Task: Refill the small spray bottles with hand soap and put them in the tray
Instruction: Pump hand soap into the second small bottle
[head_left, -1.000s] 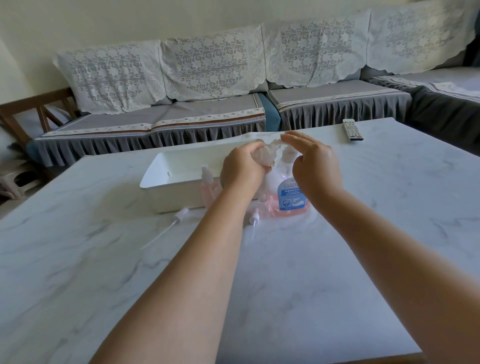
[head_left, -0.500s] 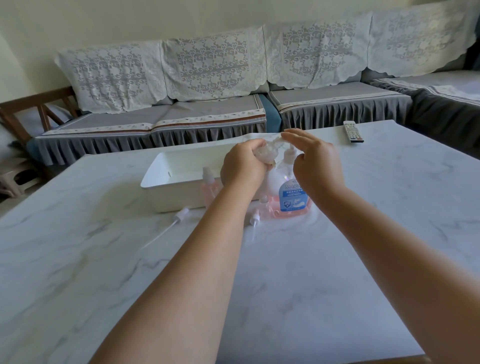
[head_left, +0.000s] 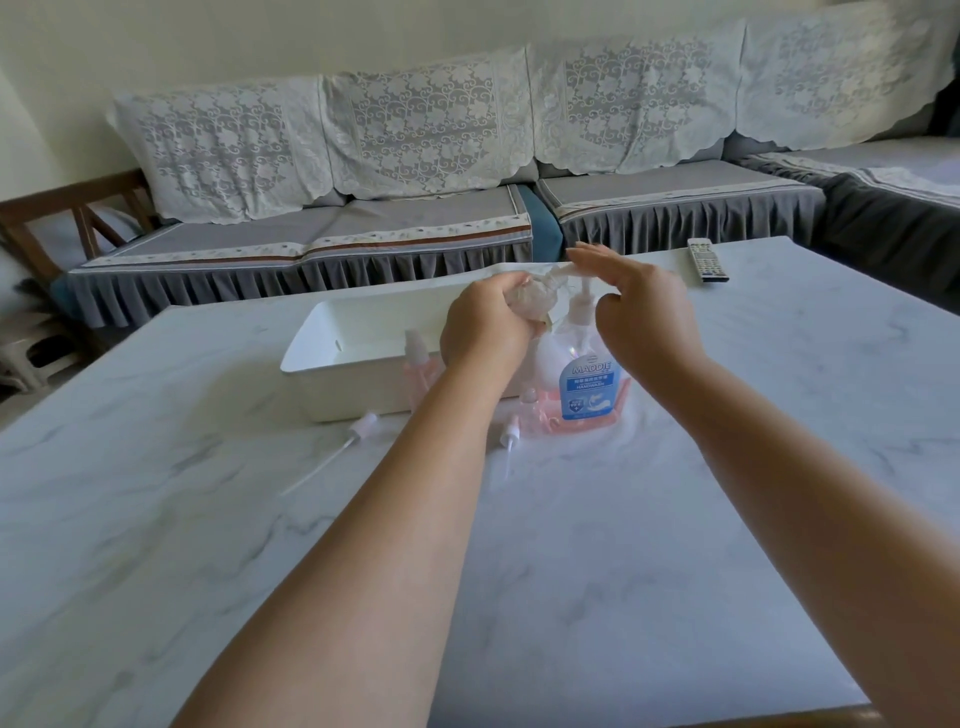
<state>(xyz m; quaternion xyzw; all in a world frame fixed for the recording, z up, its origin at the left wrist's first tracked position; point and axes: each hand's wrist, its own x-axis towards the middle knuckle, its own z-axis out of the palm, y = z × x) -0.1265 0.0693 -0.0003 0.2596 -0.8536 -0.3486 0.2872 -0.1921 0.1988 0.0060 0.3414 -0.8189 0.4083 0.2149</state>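
While the left hand (head_left: 488, 332) grips a small clear spray bottle (head_left: 532, 304) under the spout of the hand soap bottle (head_left: 584, 384), the right hand (head_left: 641, 312) lies flat, fingers straight, on that pump. The white tray (head_left: 358, 358) sits just left of the soap bottle, another small pink bottle (head_left: 418, 366) at its front, two loose spray tops (head_left: 363, 423) on the bench (head_left: 597, 545) nearby

left hand (head_left: 485, 332) curled tight, right hand (head_left: 641, 306) flat, fingers straight
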